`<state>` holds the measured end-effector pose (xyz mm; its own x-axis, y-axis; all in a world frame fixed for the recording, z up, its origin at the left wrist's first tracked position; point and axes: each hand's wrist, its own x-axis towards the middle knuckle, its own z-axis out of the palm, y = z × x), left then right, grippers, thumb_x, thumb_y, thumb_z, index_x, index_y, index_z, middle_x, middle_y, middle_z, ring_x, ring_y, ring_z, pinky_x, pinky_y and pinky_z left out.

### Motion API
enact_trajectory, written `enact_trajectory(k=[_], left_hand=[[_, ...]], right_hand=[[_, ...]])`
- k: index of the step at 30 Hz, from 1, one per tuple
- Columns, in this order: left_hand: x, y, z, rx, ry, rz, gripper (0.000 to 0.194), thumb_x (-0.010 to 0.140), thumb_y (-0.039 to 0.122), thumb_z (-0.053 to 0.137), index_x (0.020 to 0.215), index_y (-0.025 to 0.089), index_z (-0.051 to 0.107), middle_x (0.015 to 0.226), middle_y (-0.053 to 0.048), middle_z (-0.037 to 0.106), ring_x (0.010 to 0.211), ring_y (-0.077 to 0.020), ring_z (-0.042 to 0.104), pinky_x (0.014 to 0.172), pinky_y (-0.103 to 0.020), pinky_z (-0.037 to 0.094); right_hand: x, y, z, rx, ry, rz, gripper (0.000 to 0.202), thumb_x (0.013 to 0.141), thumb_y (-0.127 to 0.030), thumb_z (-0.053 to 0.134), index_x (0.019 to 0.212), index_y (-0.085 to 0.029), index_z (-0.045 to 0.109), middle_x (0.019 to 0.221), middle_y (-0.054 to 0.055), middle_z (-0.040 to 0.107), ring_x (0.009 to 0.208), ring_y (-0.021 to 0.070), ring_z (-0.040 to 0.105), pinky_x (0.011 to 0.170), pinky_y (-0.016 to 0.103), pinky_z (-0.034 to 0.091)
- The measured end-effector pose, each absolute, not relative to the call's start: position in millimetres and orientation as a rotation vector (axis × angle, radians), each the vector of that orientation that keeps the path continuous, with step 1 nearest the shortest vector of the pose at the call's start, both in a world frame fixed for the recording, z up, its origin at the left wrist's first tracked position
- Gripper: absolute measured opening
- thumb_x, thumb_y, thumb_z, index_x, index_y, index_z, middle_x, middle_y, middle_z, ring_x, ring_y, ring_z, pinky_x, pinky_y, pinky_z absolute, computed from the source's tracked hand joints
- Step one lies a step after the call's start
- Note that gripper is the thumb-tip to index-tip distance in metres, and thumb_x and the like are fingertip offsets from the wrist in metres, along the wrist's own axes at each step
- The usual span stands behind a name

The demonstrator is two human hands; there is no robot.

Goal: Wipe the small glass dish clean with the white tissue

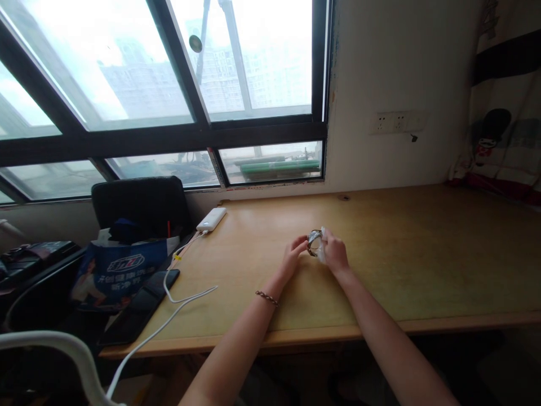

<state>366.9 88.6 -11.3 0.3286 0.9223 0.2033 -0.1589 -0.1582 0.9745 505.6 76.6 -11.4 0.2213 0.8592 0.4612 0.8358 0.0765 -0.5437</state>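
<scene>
Over the middle of the wooden table, my left hand [292,255] pinches the left side of a wristwatch [313,237] whose band, metallic in look, forms a loop. From the other side my right hand [336,254] closes on a thin white tissue [321,253]. The tissue lies against the right part of the watch, and its white edge shows above and below the fingers. My right fingertips are partly hidden behind it. The watch is small in view, so its dial cannot be made out clearly.
A white power bank [212,219] with a white cable [186,300] lies on the table's left. A black tablet-like slab [141,310] rests at the left edge. Beyond stand a black chair [141,203] and a blue bag [122,273]. Wall sockets [391,122] are at back right.
</scene>
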Motion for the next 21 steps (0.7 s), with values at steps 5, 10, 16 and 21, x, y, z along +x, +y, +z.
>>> enact_trajectory(k=[5,10,16,21], left_hand=[[364,84,-4,1.802,1.054,1.204,0.04,0.063,0.039,0.06,0.098,0.02,0.058,0.083,-0.002,0.062,0.069,-0.0141,0.054,0.059,-0.022,0.039],[361,79,1,1.947,1.12,1.244,0.029,0.066,0.037,0.057,0.089,0.02,0.061,0.065,0.0,0.06,0.053,-0.0108,0.048,0.052,-0.02,0.034],[366,77,-8,1.775,1.064,1.355,0.036,0.066,0.031,0.06,0.099,0.018,0.054,0.059,0.001,0.054,0.053,-0.0108,0.047,0.053,-0.021,0.035],[375,80,-20,1.513,0.863,1.334,0.04,0.067,0.03,0.059,0.102,0.016,0.044,0.073,-0.002,0.056,0.06,-0.0113,0.053,0.054,-0.021,0.041]], right_hand=[[506,68,-4,-1.532,-1.8,-0.038,0.027,0.082,-0.02,0.035,0.103,-0.019,0.052,0.091,0.008,0.061,0.083,0.0163,0.056,0.07,0.022,0.038],[503,66,-2,-1.373,-1.793,0.065,0.03,0.081,-0.023,0.036,0.107,-0.019,0.051,0.097,0.008,0.06,0.087,0.0173,0.055,0.076,0.024,0.039],[503,82,-15,-1.448,-1.468,0.35,0.032,0.076,-0.035,0.04,0.096,-0.016,0.057,0.08,0.005,0.064,0.071,0.0171,0.057,0.063,0.024,0.041],[499,99,-38,-1.344,-1.191,0.859,0.04,0.074,-0.042,0.039,0.091,-0.011,0.058,0.078,0.007,0.065,0.066,0.0167,0.059,0.055,0.023,0.042]])
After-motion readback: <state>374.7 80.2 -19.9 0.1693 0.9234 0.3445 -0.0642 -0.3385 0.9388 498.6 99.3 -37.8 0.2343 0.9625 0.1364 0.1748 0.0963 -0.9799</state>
